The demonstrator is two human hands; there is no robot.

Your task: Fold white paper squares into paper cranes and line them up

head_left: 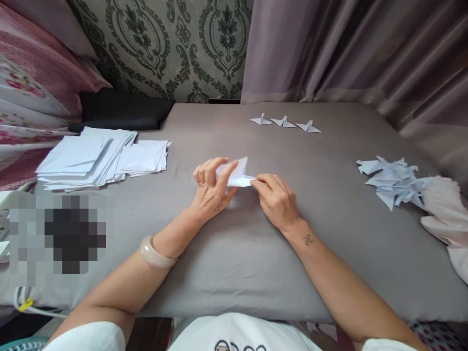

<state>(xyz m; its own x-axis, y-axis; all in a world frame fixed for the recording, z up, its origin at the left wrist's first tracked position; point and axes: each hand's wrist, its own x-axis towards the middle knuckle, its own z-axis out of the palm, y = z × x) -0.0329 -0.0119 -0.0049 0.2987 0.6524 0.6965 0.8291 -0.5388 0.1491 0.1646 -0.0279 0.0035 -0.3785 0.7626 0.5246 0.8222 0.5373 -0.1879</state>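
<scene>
A partly folded white paper [239, 170] is held between my two hands over the grey cloth. My left hand [214, 183] grips its left side, thumb below and fingers behind and over it. The thumb and fingertips of my right hand [276, 197] pinch the paper's narrow right end. One flap of the paper stands up near my left fingers. Part of the sheet is hidden behind the left fingers.
Stacks of white paper [73, 161] and smaller sheets [144, 157] lie at left, before a black folded item [124, 111]. Three folded paper cranes [284, 122] stand at the back. Several more paper cranes [397, 180] are piled at right beside pale pink cloth [444, 209].
</scene>
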